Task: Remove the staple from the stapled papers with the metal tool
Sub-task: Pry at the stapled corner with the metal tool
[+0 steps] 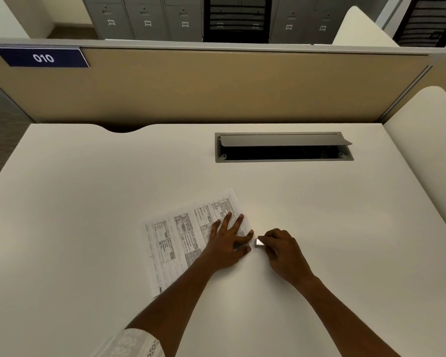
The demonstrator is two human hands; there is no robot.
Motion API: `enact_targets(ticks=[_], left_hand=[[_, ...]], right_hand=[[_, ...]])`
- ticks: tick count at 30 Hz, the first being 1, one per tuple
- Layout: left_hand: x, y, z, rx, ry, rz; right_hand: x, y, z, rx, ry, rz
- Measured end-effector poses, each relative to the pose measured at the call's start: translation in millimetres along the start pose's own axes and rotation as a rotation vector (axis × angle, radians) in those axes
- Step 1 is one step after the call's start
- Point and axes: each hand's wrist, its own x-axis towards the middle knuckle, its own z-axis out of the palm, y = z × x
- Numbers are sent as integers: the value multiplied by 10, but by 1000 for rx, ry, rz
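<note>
On the desk, right hand grasping metal tool, tip leftward toward papers.

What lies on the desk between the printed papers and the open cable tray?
Nothing: in the head view, the desk is bare between the papers and the cable tray.

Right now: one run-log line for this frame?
left hand: flat on stapled papers | right hand: gripping metal tool at paper corner | staple: not visible | desk
</note>
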Motion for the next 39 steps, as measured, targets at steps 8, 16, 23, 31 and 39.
enact_targets(ticks=[8, 16, 23, 31, 39], left_hand=[[-8, 10, 1, -5, 16, 1], [10, -12, 30, -1, 8, -5], [9, -18, 50, 13, 19, -8], [15, -19, 36, 24, 1, -8], [23, -22, 39, 1, 13, -8]], right_hand=[[14, -56, 44, -50, -4, -49], [-25, -24, 87, -49, 78, -156], [-89, 13, 129, -128, 135, -279], [13, 5, 21, -43, 74, -92], [38, -55, -2, -68, -15, -95]])
